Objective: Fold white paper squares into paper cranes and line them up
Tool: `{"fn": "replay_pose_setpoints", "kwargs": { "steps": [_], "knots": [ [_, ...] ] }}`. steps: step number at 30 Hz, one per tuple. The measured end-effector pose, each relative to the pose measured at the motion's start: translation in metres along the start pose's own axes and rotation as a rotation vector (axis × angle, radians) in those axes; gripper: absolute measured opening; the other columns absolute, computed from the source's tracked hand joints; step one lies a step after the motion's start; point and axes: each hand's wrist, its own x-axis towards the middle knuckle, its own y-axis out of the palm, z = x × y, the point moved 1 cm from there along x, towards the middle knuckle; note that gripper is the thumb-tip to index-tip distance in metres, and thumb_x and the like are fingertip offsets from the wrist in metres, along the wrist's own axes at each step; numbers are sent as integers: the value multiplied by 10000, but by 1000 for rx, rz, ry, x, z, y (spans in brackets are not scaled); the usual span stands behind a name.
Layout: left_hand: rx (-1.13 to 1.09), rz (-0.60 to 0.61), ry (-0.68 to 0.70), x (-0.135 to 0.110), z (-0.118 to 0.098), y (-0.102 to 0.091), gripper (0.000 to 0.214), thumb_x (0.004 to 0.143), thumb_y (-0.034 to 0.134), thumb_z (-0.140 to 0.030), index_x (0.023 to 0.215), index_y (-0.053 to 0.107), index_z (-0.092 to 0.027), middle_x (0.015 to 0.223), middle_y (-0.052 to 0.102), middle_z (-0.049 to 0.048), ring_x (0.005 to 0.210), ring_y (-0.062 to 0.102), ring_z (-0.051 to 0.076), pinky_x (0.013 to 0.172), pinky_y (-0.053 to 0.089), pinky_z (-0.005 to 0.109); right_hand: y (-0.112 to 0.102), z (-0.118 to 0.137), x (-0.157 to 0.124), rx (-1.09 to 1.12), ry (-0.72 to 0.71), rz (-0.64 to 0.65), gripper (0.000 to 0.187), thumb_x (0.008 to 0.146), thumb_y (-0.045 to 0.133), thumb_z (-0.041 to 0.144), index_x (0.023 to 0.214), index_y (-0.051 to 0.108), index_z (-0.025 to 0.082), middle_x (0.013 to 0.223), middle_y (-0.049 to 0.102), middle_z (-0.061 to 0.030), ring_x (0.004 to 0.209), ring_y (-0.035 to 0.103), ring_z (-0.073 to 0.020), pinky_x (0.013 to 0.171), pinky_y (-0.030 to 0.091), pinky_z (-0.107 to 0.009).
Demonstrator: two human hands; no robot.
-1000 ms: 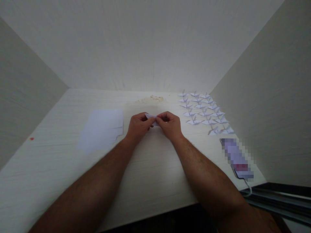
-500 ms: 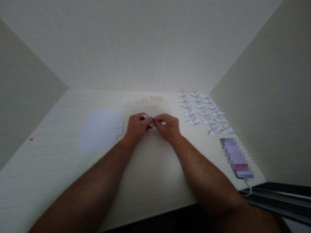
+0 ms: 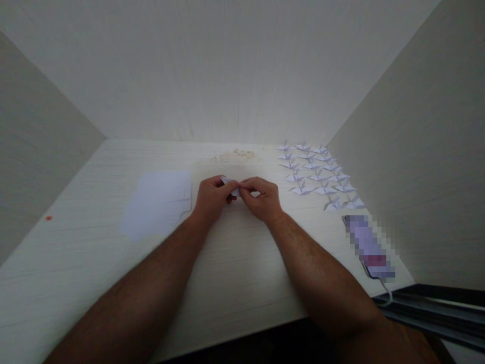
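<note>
Folded paper (image 3: 235, 188) mostly hidden between left hand (image 3: 210, 198) and right hand (image 3: 262, 197), both pinching it mid-desk (image 3: 235, 263). Blurred device (image 3: 369, 247) near right edge; bare room in front.

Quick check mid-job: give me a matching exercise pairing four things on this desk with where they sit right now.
Things:
1. small folded paper
2. stack of flat sheets
3. finished paper cranes
4. red dot

Places:
A. in rows at the far right, by the side wall
B. pinched between the left hand and right hand
C. near the desk's left edge
D. flat on the desk, left of the hands

Pairs: 1-B, 2-D, 3-A, 4-C
</note>
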Motion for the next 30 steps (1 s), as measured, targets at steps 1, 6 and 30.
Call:
{"fn": "replay_pose_setpoints", "kwargs": {
  "steps": [1, 6, 30],
  "knots": [
    [10, -3, -1, 0, 0, 0, 184, 716, 704, -296, 597, 654, -165, 504, 602, 3, 440, 517, 108, 440, 393, 223, 0, 0, 0, 24, 54, 0, 87, 781, 651, 288, 760, 713, 230, 805, 741, -21, 735, 681, -153, 702, 566, -304],
    [-24, -19, 4, 1, 2, 0, 159, 718, 701, -287, 629, 662, -161, 527, 626, 10, 460, 539, 114, 465, 426, 228, -2, -5, 5, 105, 299, -2, 192, 744, 709, 385, 714, 687, 196, 651, 686, 4, 589, 616, -119, 584, 522, -265],
    [-41, 4, 64, -1, 0, 2, 97, 700, 704, -261, 701, 680, -167, 642, 644, -8, 546, 554, 105, 504, 460, 221, 0, -13, 8, 364, 449, 102, 200, 683, 741, 333, 720, 614, 183, 634, 611, 49, 557, 568, -84, 554, 561, -254]
  ]
}}
